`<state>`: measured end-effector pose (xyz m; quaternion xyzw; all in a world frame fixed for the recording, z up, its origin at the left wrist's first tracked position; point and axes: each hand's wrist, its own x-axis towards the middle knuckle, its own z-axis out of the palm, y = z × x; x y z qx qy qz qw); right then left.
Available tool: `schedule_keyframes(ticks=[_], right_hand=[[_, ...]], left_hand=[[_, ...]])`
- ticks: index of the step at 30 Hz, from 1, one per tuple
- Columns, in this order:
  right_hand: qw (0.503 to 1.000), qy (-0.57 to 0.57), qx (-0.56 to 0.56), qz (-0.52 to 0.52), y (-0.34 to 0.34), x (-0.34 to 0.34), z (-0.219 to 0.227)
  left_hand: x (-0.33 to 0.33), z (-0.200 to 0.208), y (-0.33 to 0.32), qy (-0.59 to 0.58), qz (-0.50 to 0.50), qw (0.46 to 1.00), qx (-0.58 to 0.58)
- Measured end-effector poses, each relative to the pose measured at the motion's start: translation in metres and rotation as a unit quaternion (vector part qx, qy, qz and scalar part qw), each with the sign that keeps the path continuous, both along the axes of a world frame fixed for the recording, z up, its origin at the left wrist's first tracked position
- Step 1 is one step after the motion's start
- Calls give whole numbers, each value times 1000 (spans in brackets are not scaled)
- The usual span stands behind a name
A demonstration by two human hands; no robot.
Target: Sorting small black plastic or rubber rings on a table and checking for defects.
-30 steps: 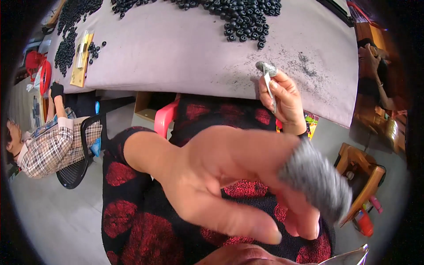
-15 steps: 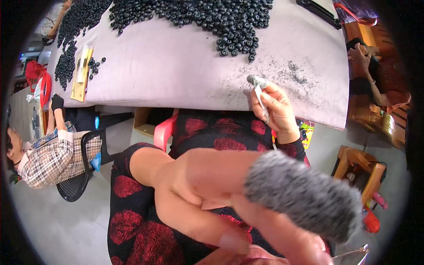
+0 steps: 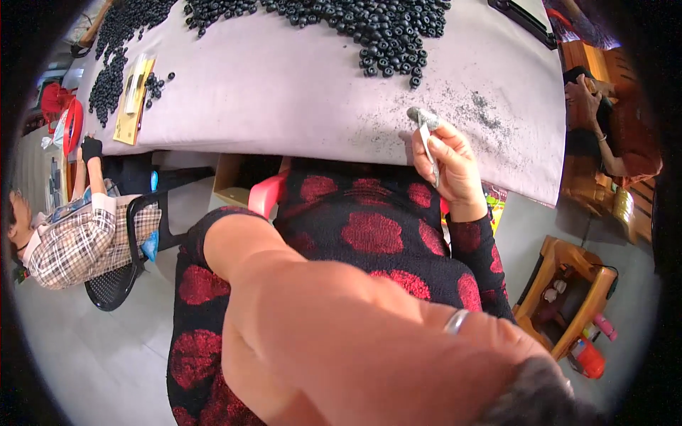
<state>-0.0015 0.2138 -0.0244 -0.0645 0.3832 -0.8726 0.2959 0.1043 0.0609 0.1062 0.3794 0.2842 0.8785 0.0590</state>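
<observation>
1. Your right hand (image 3: 456, 162) has its fingers pinched on a slim pale tool (image 3: 429, 155), its long axis running from beside the grey fingertip covering (image 3: 426, 117) back toward you.
2. Black beads (image 3: 394, 46) lie beyond those fingers, apart from them, on the worktop (image 3: 270, 99); your right hand is nearer.
3. Your left hand (image 3: 376, 319) looms by the camera; I cannot tell whether its fingers grasp anything.

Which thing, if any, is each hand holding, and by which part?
The right hand pinches a slim whitish strip around its middle, the lower end sticking out. Whether the left hand holds anything cannot be told.
</observation>
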Motion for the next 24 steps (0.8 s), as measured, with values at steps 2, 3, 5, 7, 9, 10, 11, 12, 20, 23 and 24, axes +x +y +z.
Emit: schedule_keyframes(ticks=[2,3,5,7,9,10,11,12,20,23,24], right_hand=[[1000,-2,0,4,-2,5,-1],[1000,0,-2,7,-3,6,-2],[1000,15,-8,10,-4,2,1],[1000,20,-3,11,-3,2,2],[1000,14,-1,8,-4,1,-2],[1000,-3,29,3,-3,4,-2],[1000,-7,29,4,-2,4,3],[1000,-10,25,0,-2,5,2],[999,-32,17,9,-1,6,5],[998,-49,27,30,-4,3,6],[993,-92,73,22,-5,3,14]], left_hand=[[-10,-9,-16,-3,20,999,-32],[-16,-13,-17,-2,29,998,-49],[-21,-14,-27,12,44,995,-85],[-33,-12,-31,37,61,990,-120],[-46,-7,-29,70,86,981,-159],[-37,-1,-27,88,100,975,-177],[-46,2,-40,109,108,969,-192],[-48,7,-41,125,120,962,-209],[-64,29,-68,205,214,891,-343],[-70,33,-65,206,247,862,-392],[-80,35,-84,204,258,852,-408]])
